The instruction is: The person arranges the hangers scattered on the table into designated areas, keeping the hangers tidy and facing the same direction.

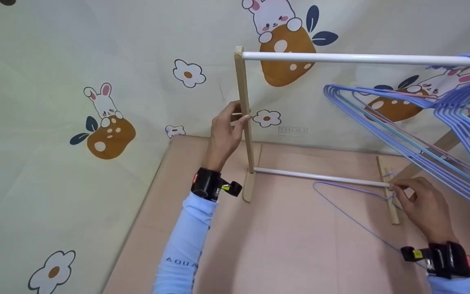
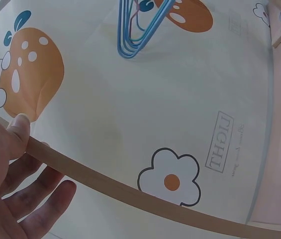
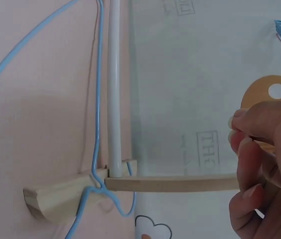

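My left hand (image 1: pixel 225 130) pinches the left wooden post (image 2: pixel 130 196) of a small clothes rack, thumb on one side and fingers behind. My right hand (image 1: pixel 424 208) is in front of the right post (image 3: pixel 180 183), its fingers curled and the thumb tip against the index finger. Nothing shows between them, though I cannot tell whether a small thing is hidden there. Beside the lower white rod (image 1: pixel 320 176) lies a blue hanger (image 3: pixel 98 99), its hook over the right wooden foot (image 3: pixel 53 199).
A bunch of blue and pink hangers (image 1: pixel 459 110) hangs at the right end of the upper white rod (image 1: pixel 357 59). The rack stands on a pink surface (image 1: pixel 284 237), before a patterned wall sheet (image 1: pixel 145 53). Its left foot (image 1: pixel 249 188) is near the sheet.
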The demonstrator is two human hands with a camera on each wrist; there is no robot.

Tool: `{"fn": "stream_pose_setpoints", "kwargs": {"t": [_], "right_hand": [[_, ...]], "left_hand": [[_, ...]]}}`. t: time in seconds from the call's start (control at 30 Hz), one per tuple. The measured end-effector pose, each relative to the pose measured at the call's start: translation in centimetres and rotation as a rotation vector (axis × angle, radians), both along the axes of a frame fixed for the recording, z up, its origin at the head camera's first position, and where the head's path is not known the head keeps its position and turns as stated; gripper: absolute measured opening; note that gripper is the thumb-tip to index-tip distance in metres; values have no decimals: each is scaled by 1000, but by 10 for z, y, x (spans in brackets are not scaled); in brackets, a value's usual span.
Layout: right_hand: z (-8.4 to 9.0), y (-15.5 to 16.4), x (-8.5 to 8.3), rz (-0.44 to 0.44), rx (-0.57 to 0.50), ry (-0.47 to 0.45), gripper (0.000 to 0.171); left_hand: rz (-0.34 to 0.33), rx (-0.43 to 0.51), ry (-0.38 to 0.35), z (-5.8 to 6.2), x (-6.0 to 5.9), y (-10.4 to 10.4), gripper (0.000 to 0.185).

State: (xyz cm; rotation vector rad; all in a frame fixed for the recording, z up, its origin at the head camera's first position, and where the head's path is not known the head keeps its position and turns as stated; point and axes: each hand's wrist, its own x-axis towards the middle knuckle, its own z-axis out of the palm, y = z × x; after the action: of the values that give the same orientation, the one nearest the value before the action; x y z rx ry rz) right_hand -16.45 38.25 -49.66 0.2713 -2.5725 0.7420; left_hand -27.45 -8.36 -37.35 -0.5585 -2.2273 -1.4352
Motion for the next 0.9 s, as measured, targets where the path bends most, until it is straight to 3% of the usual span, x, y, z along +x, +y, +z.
{"fn": "stream_pose_setpoints", "kwargs": {"t": [0.33, 0.9], "right_hand": [[-19, 25, 2, -88, 20, -146, 23], [-44, 47, 7, -149, 3, -424, 42]], "left_hand": [[8, -6, -8, -1, 0, 0, 29], [-5, 12, -20, 0, 1, -1, 29]]}}
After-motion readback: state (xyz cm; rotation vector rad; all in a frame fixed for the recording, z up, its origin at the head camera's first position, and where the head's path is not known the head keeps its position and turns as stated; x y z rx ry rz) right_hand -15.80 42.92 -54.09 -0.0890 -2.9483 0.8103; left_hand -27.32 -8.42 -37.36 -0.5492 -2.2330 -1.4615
